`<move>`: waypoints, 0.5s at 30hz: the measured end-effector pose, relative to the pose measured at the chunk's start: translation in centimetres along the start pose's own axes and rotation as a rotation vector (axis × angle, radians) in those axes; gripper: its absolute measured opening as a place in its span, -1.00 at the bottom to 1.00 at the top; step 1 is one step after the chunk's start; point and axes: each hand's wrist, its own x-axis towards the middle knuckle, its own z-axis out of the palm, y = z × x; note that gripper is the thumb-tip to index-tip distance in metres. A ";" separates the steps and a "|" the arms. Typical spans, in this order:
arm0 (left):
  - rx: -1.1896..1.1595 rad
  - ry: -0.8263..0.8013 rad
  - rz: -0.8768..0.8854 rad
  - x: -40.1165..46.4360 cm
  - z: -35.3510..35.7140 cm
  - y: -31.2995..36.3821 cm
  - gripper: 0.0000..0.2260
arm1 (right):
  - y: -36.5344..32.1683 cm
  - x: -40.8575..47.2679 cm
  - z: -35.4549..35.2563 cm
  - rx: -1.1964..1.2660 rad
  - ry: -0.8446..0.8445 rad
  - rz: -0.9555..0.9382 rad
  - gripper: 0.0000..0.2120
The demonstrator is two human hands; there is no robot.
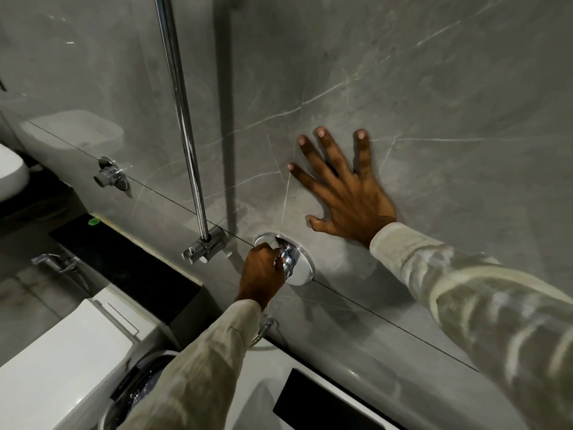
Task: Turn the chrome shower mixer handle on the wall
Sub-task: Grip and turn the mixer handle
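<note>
Nearest the camera, two pale sleeves reach forward, the left sleeve [198, 361] rising from the bottom edge and the right sleeve [483, 305] coming in from the right. Below the left arm sits a white toilet cistern [62, 352] with a flat lid.

The left hand [263, 273] is closed in a fist around the chrome mixer handle [287, 259], its knuckles covering the handle's left side so that only the right part of the lever shows. The handle stands out from a round chrome wall plate [302, 268], which is fixed low on the grey marble wall [434, 88], just under a tile joint.

Just left of the plate, a chrome bracket [206, 248] clamps the foot of a chrome riser rail [183, 119] that runs up the wall and out of the top of the view.

Above and to the right of the plate, the right hand [344, 189] lies open and flat against the wall, fingers spread and pointing upward, holding nothing, the thumb close above the plate.

Farther left, a second small chrome valve [111, 176] projects from the wall, and a white basin edge [11, 172] shows at the far left
</note>
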 end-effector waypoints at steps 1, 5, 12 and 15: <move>0.006 0.001 0.010 0.0 0.0 0.0 -0.83 | 0.0 0.0 0.0 0.001 0.000 0.000 0.09; 0.018 -0.010 0.010 -0.1 0.1 -0.1 -0.83 | -0.1 0.0 0.1 0.005 0.004 0.000 0.09; 0.032 -0.031 -0.020 0.1 0.1 -0.2 -0.84 | -0.1 0.0 0.2 -0.006 0.008 -0.003 0.09; 0.027 -0.015 -0.021 0.0 0.1 -0.1 -0.84 | -0.1 0.1 0.3 -0.002 0.009 -0.007 0.08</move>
